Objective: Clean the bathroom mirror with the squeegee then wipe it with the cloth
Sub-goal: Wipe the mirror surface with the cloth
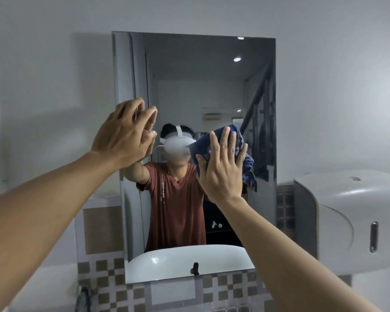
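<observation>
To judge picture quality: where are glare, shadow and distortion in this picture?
Head view: ceiling lights glare in the mirror, upper right; a soft shadow lies on the wall left of it; the wide lens skews the mirror's straight edges.

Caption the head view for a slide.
Right hand presses a blue cloth flat against the bathroom mirror while the left hand touches it near its left edge.

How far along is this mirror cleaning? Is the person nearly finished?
Done: no squeegee is in view, so that step looks over, though nothing here proves it. In hand: the right hand presses a blue cloth flat against the mirror at about mid-height, while the left hand touches the glass near its left edge. Left: probably wiping the upper and lower glass.
</observation>
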{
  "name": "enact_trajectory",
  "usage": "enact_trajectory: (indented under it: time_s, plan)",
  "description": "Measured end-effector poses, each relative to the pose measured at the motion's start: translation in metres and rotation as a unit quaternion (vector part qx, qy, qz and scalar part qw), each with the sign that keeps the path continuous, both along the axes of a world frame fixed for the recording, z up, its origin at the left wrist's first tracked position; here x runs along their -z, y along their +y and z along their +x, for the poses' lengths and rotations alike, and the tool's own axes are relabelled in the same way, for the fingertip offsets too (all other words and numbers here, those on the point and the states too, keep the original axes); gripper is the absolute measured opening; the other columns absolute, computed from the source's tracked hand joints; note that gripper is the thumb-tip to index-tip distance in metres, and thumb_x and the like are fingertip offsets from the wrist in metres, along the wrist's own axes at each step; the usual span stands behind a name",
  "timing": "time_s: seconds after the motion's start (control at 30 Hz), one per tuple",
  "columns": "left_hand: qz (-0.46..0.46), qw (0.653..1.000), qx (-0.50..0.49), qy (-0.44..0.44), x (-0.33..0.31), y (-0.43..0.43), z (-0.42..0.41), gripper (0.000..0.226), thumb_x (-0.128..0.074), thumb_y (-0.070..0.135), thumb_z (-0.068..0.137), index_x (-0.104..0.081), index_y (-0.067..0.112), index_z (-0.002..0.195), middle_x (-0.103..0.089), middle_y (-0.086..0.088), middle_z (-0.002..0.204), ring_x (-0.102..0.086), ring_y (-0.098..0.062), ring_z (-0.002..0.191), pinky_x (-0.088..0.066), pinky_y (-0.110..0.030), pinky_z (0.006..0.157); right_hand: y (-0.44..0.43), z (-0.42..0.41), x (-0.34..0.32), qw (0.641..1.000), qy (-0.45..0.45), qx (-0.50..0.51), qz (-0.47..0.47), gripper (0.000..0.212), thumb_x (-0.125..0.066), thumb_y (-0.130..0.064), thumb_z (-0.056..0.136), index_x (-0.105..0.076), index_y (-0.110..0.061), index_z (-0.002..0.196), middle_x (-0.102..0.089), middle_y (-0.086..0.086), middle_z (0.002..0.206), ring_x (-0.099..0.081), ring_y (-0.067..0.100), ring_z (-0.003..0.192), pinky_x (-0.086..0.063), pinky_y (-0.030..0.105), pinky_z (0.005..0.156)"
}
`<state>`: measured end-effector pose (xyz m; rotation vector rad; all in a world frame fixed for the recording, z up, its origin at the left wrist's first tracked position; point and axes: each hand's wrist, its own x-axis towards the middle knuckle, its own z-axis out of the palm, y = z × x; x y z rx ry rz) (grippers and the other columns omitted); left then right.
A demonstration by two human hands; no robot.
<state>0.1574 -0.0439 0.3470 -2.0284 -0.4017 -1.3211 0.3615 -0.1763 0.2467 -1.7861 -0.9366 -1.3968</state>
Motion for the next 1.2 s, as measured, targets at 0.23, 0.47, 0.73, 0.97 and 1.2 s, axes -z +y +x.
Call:
enact_trajectory:
  time_s: [0.23, 0.47, 0.73, 0.97, 1.2]
  plan:
    - [-0.018, 1.000, -0.007, 0.017, -0.022, 0.004, -0.006, 0.055, -0.052, 0.030, 0.098, -0.041, 0.014, 0.150, -0.038, -0.016, 0.152, -0.034, -0.034, 0.140, -0.051, -0.049, 0.099, 0.033, -0.044, 0.006, 0.994, -0.091, -0.030, -0.054, 0.064, -0.040, -0.043, 0.105, -0.026, -0.012, 0.159, -0.015, 0.019, 0.167, -0.006, 0.033, 0.156, 0.000, 0.060, 0.124]
    - [-0.030, 0.998, -0.015, 0.050, -0.035, 0.002, -0.017, 0.059, -0.058, 0.039, 0.096, -0.042, 0.020, 0.150, -0.033, -0.013, 0.156, -0.029, -0.033, 0.145, -0.050, -0.054, 0.099, 0.064, -0.077, 0.012, 0.975, -0.153, -0.081, -0.136, 0.063, -0.036, -0.042, 0.105, -0.027, -0.011, 0.158, -0.018, 0.018, 0.167, -0.010, 0.034, 0.155, -0.009, 0.063, 0.122]
    - [-0.041, 0.997, -0.020, 0.058, -0.035, 0.000, -0.020, 0.060, -0.057, 0.039, 0.097, -0.039, 0.022, 0.152, -0.029, -0.012, 0.159, -0.028, -0.032, 0.146, -0.052, -0.055, 0.095, 0.082, -0.091, 0.019, 0.933, -0.256, -0.094, -0.235, 0.060, -0.035, -0.038, 0.105, -0.025, -0.011, 0.159, -0.017, 0.016, 0.167, -0.011, 0.034, 0.155, -0.008, 0.064, 0.121]
    - [-0.052, 0.997, -0.016, 0.048, -0.018, 0.005, -0.024, 0.061, -0.056, 0.040, 0.097, -0.038, 0.021, 0.152, -0.029, -0.014, 0.157, -0.031, -0.035, 0.144, -0.054, -0.052, 0.096, 0.066, -0.073, 0.061, 0.914, -0.273, -0.094, -0.284, 0.060, -0.031, -0.039, 0.105, -0.024, -0.013, 0.159, -0.018, 0.015, 0.167, -0.013, 0.032, 0.155, -0.014, 0.064, 0.121]
    - [-0.085, 0.996, 0.025, -0.009, 0.044, 0.002, -0.025, 0.057, -0.054, 0.038, 0.097, -0.043, 0.015, 0.148, -0.029, -0.017, 0.157, -0.027, -0.035, 0.147, -0.051, -0.051, 0.100, 0.029, -0.048, 0.064, 0.946, -0.215, -0.058, -0.235, 0.059, -0.037, -0.042, 0.106, -0.028, -0.017, 0.159, -0.021, 0.013, 0.166, -0.015, 0.030, 0.155, -0.012, 0.061, 0.122]
